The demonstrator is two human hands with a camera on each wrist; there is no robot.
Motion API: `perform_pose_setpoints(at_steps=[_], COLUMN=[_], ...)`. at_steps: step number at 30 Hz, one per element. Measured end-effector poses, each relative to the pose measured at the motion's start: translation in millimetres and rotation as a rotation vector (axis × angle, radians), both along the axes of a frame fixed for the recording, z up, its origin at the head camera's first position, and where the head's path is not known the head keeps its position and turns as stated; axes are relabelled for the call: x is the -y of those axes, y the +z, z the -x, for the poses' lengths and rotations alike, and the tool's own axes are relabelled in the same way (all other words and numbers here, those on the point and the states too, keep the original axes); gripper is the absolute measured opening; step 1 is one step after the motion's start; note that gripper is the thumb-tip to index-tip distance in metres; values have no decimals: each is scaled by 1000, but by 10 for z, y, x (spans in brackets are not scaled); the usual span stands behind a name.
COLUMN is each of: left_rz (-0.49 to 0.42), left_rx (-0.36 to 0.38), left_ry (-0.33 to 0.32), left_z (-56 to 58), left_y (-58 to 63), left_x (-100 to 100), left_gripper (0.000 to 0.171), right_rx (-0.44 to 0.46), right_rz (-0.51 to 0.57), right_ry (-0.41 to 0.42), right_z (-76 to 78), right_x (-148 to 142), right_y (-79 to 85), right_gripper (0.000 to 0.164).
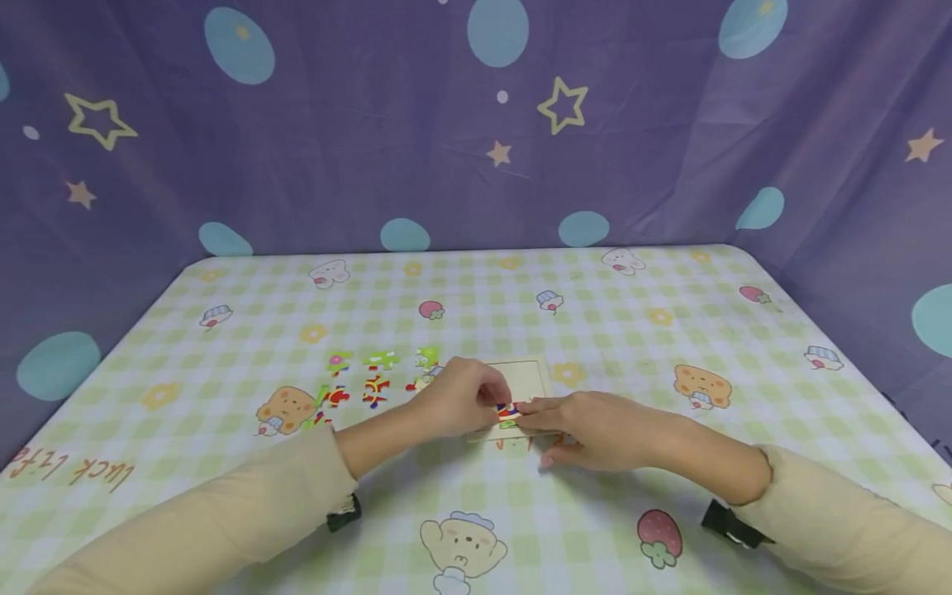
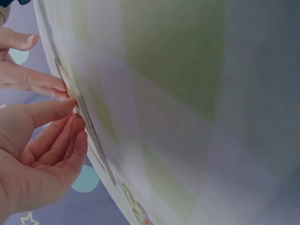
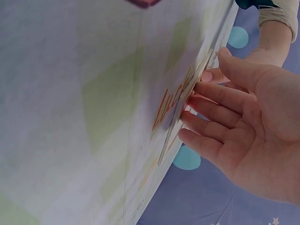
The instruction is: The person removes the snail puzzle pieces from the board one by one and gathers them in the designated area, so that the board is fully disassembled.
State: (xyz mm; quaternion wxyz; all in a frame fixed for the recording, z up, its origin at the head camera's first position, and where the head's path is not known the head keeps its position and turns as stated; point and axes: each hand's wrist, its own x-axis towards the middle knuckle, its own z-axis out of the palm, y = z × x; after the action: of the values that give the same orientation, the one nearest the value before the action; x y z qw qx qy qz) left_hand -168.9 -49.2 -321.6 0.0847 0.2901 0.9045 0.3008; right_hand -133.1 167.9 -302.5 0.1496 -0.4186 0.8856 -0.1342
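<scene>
A shallow wooden puzzle tray (image 1: pixel 530 377) lies on the table, and brightly coloured jigsaw pieces (image 1: pixel 509 411) sit in its near part. My left hand (image 1: pixel 464 397) is over the tray's left side, thumb and curled fingertips pinching a small puzzle piece that the fingers mostly hide. In the left wrist view the thumb and fingers (image 2: pixel 80 124) come together right at the tray's edge. From the right, my right hand (image 1: pixel 606 430) rests its nearly straight fingertips on the pieces in the tray. The right wrist view shows these fingers (image 3: pixel 211 129) extended against the tray (image 3: pixel 171 131).
Left of the tray, several loose jigsaw pieces (image 1: pixel 375 388) lie spread in rough rows, some partly behind the left hand and forearm. A checked cloth with printed cartoons covers the table (image 1: pixel 476 330). Behind it hangs a purple curtain (image 1: pixel 416 149).
</scene>
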Motion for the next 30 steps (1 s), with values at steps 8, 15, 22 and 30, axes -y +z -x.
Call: perform_pose_setpoints(at_steps=[8, 15, 22, 30], left_rz=[1, 19, 72, 83], left_rx=[-5, 22, 7, 22], left_ry=[-12, 8, 66, 86], left_z=[2, -2, -48, -78], left_y=[9, 28, 62, 61], left_x=[-9, -7, -29, -43], left_gripper=[14, 12, 13, 8], right_rx=[-19, -20, -23, -40], right_rz=[-24, -17, -6, -2], right_ry=[-15, -17, -19, -10], right_z=[-5, -8, -8, -16], right_x=[-38, -87, -93, -84], right_y=[14, 11, -16, -23], right_gripper=[48, 50, 50, 48])
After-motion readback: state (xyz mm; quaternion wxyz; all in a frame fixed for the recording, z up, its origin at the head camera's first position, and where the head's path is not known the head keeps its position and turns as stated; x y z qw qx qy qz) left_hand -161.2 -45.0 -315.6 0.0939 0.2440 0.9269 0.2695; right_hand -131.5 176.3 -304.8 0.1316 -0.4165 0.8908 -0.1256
